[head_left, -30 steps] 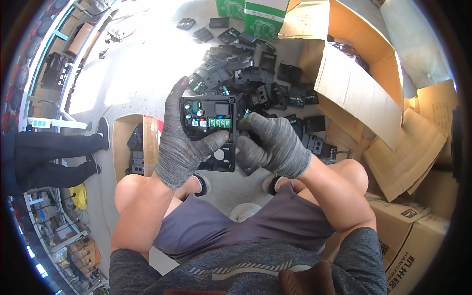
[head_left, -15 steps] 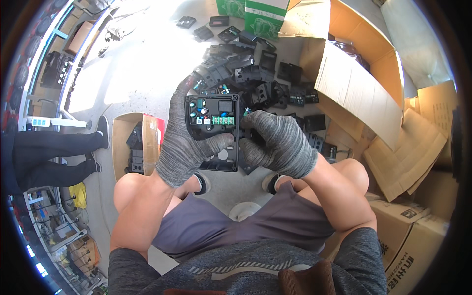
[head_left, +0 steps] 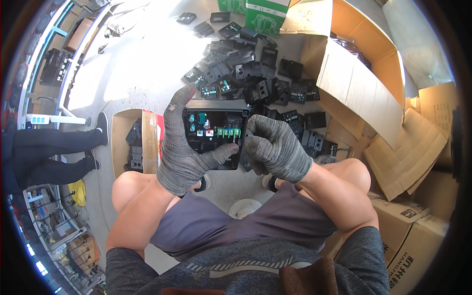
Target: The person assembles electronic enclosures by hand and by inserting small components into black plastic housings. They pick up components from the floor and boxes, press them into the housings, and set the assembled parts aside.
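A black plastic housing [head_left: 216, 105] with an exposed circuit board is held up in front of me. My left hand [head_left: 183, 150], in a grey knitted glove, grips it along its left side, the thumb lying over the lower front. On the board are a green terminal block [head_left: 229, 132] and several small components. My right hand [head_left: 278, 147], gloved the same way, is closed at the housing's right edge; whatever its curled fingers hold is hidden. Beyond the housing, a heap of similar black housings [head_left: 246, 70] lies on the floor, some with boards showing.
A large open carton [head_left: 361, 78] stands at the right, beside flattened cardboard [head_left: 408, 155] and sealed cartons [head_left: 393, 221]. A small carton [head_left: 129, 118] with black parts is on the left. Farther left, another person's legs [head_left: 54, 147] show beside shelving. A green box [head_left: 265, 17] stands at the far side.
The housing has tilted, so its far side wall now shows. My right hand's fingers have curled tighter and shifted slightly at the housing's right edge. My left hand keeps its grip.
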Action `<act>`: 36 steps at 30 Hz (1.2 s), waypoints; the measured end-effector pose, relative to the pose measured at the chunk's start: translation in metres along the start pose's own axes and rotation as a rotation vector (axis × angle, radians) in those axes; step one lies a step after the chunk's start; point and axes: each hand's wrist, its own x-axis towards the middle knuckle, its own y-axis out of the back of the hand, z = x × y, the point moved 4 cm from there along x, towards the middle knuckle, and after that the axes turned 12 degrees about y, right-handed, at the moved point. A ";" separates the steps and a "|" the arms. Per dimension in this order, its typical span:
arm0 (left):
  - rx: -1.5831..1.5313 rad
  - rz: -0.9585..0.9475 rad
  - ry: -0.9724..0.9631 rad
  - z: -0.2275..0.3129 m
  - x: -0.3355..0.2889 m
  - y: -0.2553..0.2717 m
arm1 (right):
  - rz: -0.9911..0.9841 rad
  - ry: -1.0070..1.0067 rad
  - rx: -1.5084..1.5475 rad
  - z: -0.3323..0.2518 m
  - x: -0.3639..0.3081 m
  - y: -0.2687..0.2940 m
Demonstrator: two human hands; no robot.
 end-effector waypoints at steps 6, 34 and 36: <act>0.050 0.017 -0.077 -0.001 -0.008 -0.002 | -0.006 -0.116 0.043 0.009 -0.002 -0.003; 0.975 -0.233 0.694 -0.284 0.055 0.213 | 0.411 0.456 -0.383 -0.097 -0.037 0.116; 0.854 -0.366 0.616 -0.287 0.080 0.127 | 0.493 0.524 -0.563 -0.132 -0.075 0.158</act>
